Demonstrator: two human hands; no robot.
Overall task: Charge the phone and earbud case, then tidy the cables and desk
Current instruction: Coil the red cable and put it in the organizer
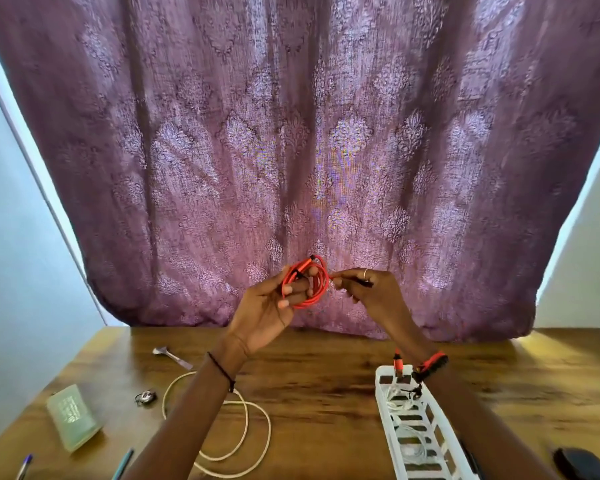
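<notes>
White cable [236, 441] waits on the counter [326, 382]; left fingers [284, 303] pinch the red coil [307, 285], right fingers [340, 278] pinch its tie; I would wrap tightly.

Grained brown wood desk [326, 393], patterned woven purple cloth curtain [291, 150], white plastic tray [392, 441].

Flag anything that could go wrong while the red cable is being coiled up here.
The red cable coil sits loosely in the left hand and might spring open if the right hand slips off its end. The white cable sprawls under the forearms and could get snagged and dragged.
</notes>
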